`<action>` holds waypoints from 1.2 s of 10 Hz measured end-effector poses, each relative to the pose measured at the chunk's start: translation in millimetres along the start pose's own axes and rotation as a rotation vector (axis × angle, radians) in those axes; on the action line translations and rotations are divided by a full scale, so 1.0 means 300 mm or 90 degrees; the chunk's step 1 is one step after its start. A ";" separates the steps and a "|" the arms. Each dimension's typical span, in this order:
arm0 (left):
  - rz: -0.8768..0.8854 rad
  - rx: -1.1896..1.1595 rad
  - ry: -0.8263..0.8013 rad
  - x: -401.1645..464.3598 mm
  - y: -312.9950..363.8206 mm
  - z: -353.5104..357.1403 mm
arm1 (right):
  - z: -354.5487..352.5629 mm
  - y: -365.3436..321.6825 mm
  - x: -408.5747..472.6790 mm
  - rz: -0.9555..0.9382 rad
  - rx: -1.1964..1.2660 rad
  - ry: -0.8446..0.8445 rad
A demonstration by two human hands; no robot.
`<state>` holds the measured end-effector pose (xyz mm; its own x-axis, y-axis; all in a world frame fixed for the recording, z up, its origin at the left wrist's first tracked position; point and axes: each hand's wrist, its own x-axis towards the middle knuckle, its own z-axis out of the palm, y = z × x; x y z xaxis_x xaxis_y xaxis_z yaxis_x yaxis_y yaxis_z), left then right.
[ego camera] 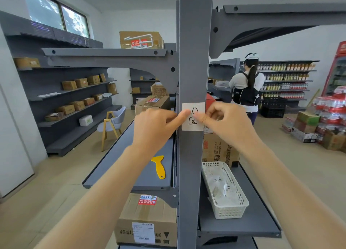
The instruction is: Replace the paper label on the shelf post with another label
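At the centre of the frame both hands met on the paper label (192,116), a white square with dark handwritten marks stuck on the face of the grey shelf post (194,61). The left hand (155,128) pressed an extended fingertip against the label's left edge, its grip otherwise loosely curled and clamped on nothing. The right hand (224,123) had its other fingers curled and a fingertip pressed on the label's right side; whether that grip pinched the paper or only pressed it could not be told. Lower left of the post, a yellow scraper (159,166) lay flat on the grey shelf (119,162). Lower right, a white basket (234,209) holding loose marked papers (221,190) sat on the opposite shelf, with a cardboard box (219,151) just behind it.
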<state>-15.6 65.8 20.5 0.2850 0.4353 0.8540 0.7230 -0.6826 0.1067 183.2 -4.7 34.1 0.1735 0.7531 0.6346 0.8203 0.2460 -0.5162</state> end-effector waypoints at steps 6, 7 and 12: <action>0.022 0.102 0.010 0.066 0.032 -0.062 | -0.038 -0.048 0.024 -0.079 0.012 0.051; 0.038 0.101 0.014 0.004 0.018 -0.039 | -0.028 -0.019 -0.003 -0.066 -0.049 0.001; -0.257 -0.086 -0.086 -0.140 0.052 -0.001 | -0.048 -0.019 -0.082 0.029 0.078 -0.001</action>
